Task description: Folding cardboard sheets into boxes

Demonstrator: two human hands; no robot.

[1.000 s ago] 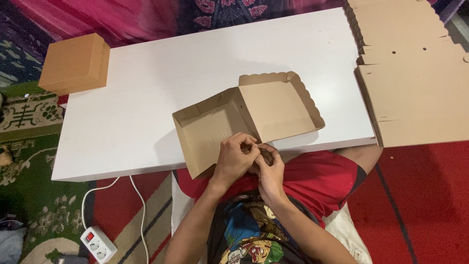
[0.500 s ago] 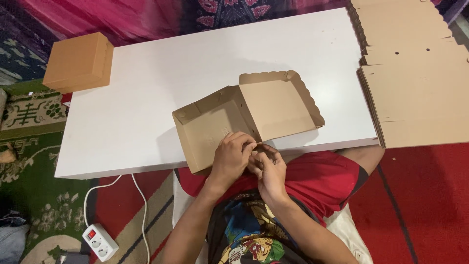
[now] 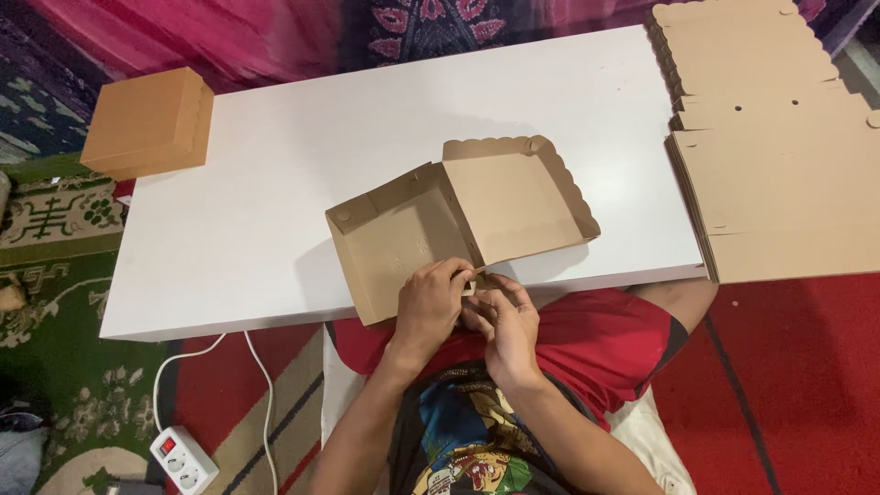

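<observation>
One half-folded cardboard box [image 3: 458, 220] lies open at the near edge of the white table [image 3: 275, 211], its scalloped lid panel raised to the right. One finished closed box [image 3: 147, 121] sits at the table's far left corner, and one stack of flat box blanks [image 3: 779, 156] rests at the right end. One white power strip [image 3: 183, 460] lies on the rug below. Two hands work the box's near wall: the left hand [image 3: 429, 307] pinches a small flap, and the right hand [image 3: 507, 323] curls narrow fingers just beside it. Compared with a second ago, both hands remain at that corner, barely shifted; the box is unmoved.
</observation>
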